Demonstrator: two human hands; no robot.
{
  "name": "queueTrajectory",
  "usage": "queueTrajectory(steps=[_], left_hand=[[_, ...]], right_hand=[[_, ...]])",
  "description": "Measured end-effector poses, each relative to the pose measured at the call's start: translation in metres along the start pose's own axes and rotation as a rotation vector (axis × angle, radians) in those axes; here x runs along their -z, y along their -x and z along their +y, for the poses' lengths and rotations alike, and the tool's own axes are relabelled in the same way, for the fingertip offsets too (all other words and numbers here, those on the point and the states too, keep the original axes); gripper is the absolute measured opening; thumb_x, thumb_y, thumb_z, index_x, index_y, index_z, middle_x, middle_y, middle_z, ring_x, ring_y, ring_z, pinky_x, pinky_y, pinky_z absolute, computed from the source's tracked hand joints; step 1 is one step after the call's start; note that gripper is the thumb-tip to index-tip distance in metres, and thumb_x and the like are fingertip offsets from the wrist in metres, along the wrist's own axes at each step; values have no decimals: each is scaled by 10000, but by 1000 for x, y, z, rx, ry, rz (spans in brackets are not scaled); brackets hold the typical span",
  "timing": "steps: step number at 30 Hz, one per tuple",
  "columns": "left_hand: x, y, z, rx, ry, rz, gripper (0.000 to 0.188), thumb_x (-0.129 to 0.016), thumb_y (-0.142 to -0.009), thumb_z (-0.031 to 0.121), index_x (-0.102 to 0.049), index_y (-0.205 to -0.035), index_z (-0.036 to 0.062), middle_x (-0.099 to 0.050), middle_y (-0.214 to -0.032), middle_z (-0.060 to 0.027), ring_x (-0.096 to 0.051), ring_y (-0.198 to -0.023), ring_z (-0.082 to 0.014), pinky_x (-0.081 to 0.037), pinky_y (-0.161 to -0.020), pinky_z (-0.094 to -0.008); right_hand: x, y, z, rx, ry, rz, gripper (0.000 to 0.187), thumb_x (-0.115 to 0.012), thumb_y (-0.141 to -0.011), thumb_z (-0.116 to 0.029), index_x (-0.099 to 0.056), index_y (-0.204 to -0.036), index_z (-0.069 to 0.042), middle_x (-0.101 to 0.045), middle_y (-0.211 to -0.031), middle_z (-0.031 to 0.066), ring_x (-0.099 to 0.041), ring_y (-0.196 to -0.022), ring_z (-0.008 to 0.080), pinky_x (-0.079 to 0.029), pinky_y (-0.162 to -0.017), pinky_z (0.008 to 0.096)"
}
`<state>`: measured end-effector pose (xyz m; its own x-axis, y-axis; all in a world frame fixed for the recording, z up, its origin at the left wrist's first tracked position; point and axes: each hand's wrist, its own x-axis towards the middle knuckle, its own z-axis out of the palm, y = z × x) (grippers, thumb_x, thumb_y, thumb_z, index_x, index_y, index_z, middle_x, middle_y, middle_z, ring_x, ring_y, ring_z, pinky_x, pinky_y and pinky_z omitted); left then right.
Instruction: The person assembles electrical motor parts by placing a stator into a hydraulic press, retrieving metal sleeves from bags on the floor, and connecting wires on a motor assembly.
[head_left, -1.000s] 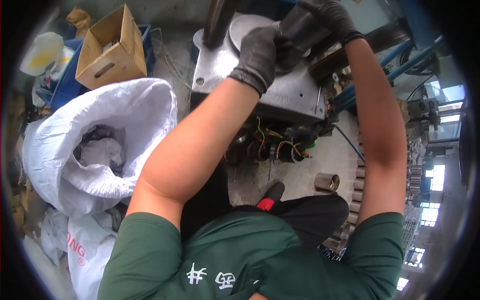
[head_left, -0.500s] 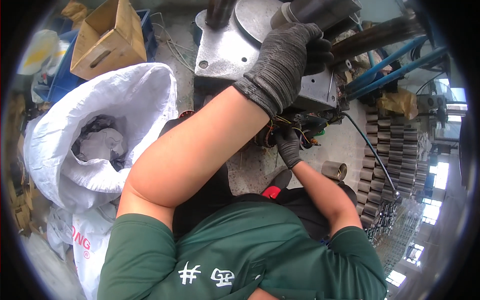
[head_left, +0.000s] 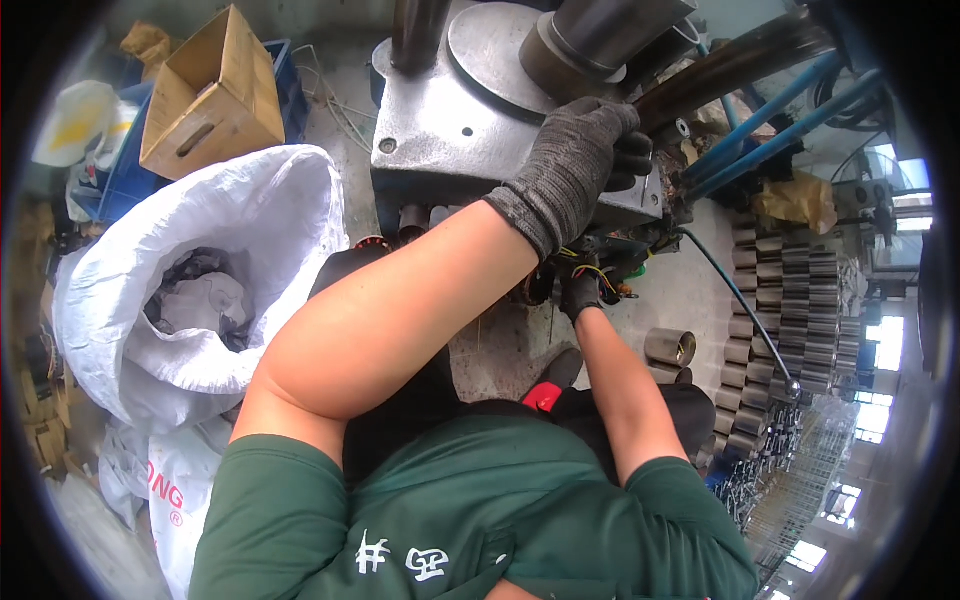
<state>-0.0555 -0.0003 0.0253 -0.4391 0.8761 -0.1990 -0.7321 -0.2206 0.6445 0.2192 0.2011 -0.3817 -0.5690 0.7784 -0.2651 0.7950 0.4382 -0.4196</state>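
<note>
My left hand [head_left: 583, 165], in a dark grey knit glove, is over the front of the machine's metal plate [head_left: 425, 125]. Its thumb and fingers are apart, the fingers loosely bent, with nothing seen between them. Just beyond it a steel cylinder [head_left: 615, 35] stands on the round disc [head_left: 490, 60] of the plate. Under the plate's front edge, my right hand [head_left: 580, 293], also gloved, is among yellow and red wires [head_left: 592, 271]. Its fingers are mostly hidden by the wires and shadow. Beside it is a dark round part, partly covered by my left arm.
At left stand an open white woven sack [head_left: 100, 300] and a wooden box [head_left: 225, 110] on a blue crate. Stacked steel sleeves [head_left: 795, 300] line the right, with a single sleeve [head_left: 668, 347] on the floor. Dark posts [head_left: 415, 35] and blue bars [head_left: 760, 135] frame the machine.
My left hand has come down from the side of the steel cylinder toward the plate's front edge. My right hand stays among the wires. The view has shifted slightly.
</note>
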Motion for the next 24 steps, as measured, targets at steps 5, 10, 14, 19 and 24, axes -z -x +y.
queueTrajectory(steps=[5, 10, 14, 19, 24], left_hand=[[1, 2, -3, -30, 34, -21, 314, -632, -982, 292, -614, -1160, 34, -712, -1036, -113, -713, -915, -250, -568, -792, -360], [-7, 0, -12, -93, -52, -49, 271, -602, -994, 267, -611, -1167, 59, -704, -1016, -87, -705, -893, -213, -563, -770, -343], [-16, 0, -21, -27, -123, -24, 283, -620, -981, 250, -593, -1175, 47, -685, -1009, -80, -680, -907, -191, -577, -759, -330], [-7, -6, -53, -193, -513, -53, 394, -637, -976, 330, -582, -1234, 38, -653, -1126, -75, -639, -961, -170, -578, -854, -338], [-14, 19, -76, 47, -279, -381, 821, -517, -971, 681, -498, -1438, 6, -618, -1356, -122, -610, -1222, -220, -492, -1063, -378]], right_hand=[[115, 62, -80, -757, -995, -429, 381, -624, -930, -404, -593, -1235, -178, -673, -1132, 102, -638, -1086, 339, -477, -891, 659], [250, 147, -187, -517, -1133, -562, 563, -608, -939, -471, -550, -1372, -116, -669, -1204, 107, -638, -1111, 281, -503, -966, 541], [290, 162, -204, -155, -1328, -439, 591, -620, -943, -455, -547, -1385, -70, -667, -1267, 130, -657, -1139, 262, -542, -974, 425], [305, 160, -213, 91, -1625, -164, 516, -591, -967, -493, -617, -1249, -62, -693, -1160, 108, -677, -1065, 245, -564, -933, 391], [313, 162, -243, 201, -1731, -135, 500, -603, -944, -548, -659, -1134, -88, -693, -873, 53, -679, -764, 226, -572, -740, 345]])
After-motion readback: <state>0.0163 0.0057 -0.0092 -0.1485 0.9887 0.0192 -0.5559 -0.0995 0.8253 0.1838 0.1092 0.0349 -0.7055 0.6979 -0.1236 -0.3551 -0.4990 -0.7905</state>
